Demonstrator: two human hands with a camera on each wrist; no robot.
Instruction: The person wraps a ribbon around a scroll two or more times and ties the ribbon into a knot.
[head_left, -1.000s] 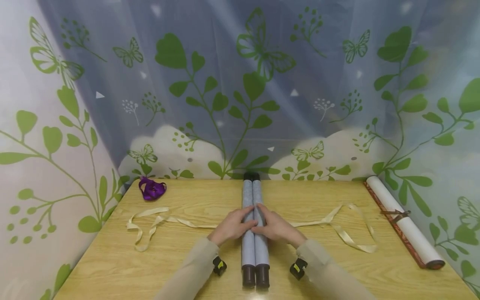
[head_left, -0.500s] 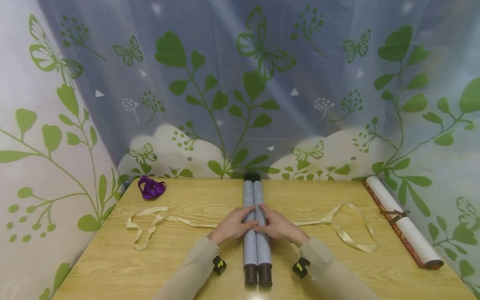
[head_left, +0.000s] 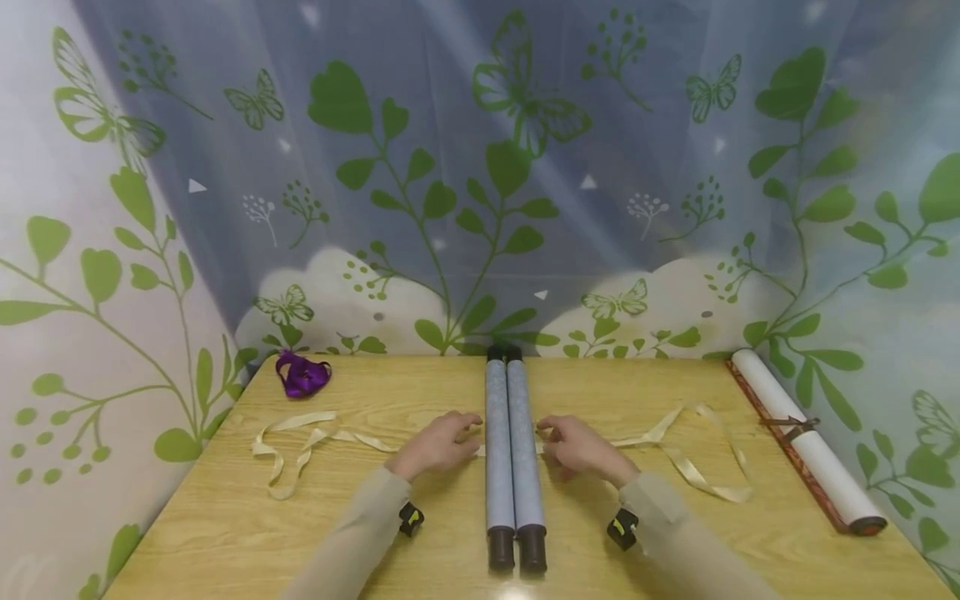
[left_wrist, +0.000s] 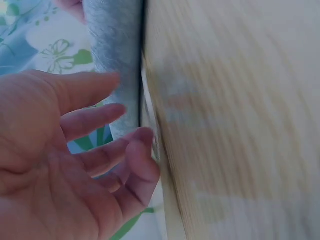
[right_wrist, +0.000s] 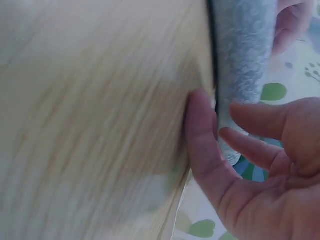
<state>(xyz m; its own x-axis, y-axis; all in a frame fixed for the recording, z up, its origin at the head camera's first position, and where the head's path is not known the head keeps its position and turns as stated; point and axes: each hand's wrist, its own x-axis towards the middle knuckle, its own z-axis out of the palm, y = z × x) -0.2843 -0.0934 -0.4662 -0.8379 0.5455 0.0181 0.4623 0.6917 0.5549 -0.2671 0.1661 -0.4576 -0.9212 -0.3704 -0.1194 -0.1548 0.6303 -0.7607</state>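
Two rolled grey-blue scrolls (head_left: 499, 450) with dark end knobs lie side by side on the table in the head view, pointing away from me. A cream ribbon (head_left: 363, 437) runs crosswise beneath them, its tails spread to both sides. My left hand (head_left: 437, 444) is just left of the pair, fingers loosely bent and holding nothing. In the left wrist view its curled little finger comes right at the ribbon (left_wrist: 172, 215). To the right of the scrolls, my right hand (head_left: 588, 452) hovers with bent, unfilled fingers; the right wrist view has its fingertips close beside the patterned roll (right_wrist: 245, 50).
A bunched purple ribbon (head_left: 303, 377) sits at the table's back left. Along the right edge lies a white and red scroll (head_left: 813, 450) tied with a brown ribbon (head_left: 791, 429). Behind the wooden table (head_left: 225, 533) hangs a leaf-and-butterfly curtain (head_left: 420, 250).
Both hands have come off the tops of the scrolls and moved apart, one to each side, down near the ribbon. The scrolls stay side by side, with a slightly wider gap between them.
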